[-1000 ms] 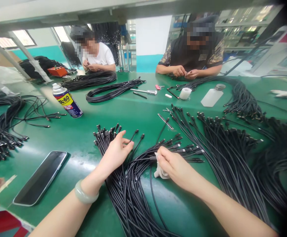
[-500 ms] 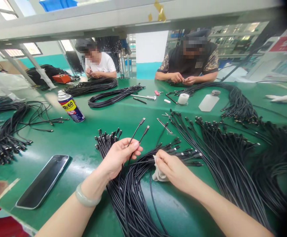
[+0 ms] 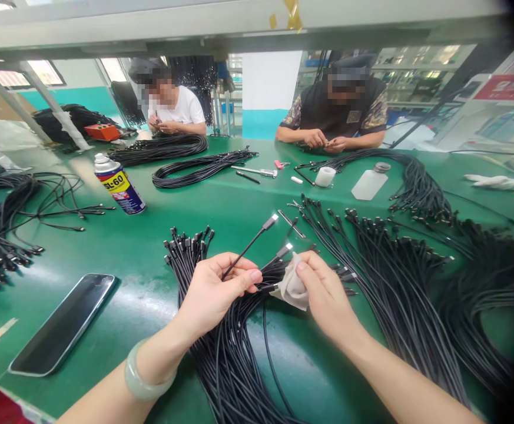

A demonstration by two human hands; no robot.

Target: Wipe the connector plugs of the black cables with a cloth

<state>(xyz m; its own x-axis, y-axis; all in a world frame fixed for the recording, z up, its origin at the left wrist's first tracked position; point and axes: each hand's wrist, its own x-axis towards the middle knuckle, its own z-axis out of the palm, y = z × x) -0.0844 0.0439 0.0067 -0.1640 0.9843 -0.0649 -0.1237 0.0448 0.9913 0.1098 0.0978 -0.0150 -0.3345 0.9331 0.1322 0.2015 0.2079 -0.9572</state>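
Across the near and middle scene, a glossy green desk [image 3: 75, 250], patched with glare. Overhead, a pale beam [image 3: 151, 26] running from left to right, with scraps of yellow tape [image 3: 292, 15] on it. Beyond, a room with a white-and-turquoise column [image 3: 269, 82], windows [image 3: 47, 72] at the far left and shelving [image 3: 428, 70] at the far right. Seated along the far edge, two co-workers: at left, a person in a white top [image 3: 181, 106]; at right, a person in a dark vest [image 3: 345, 118]. Also at the far left, an orange box [image 3: 102, 132].

Among the containers, a spray can [image 3: 119, 184] marked "SL-60", standing left of the middle; toward the far right, a whitish bottle [image 3: 368, 185], capped. Impossible to see into either. Just left of the bottle, a small white cylinder [image 3: 325, 176], too small to tell whether tub or roll.

In the near middle, left hand [image 3: 219, 288] with thumb and fingers pinched on a black cable [image 3: 250, 246], plug end tilted up toward the far right. In the right hand [image 3: 327, 294], a bunched pale cloth [image 3: 292, 284], gripped between thumb and fingers, with a second plug [image 3: 284, 250] just beside. Under the left hand, a thick cable bundle [image 3: 234, 371]; at near left, a phone [image 3: 65, 324] lying flat.
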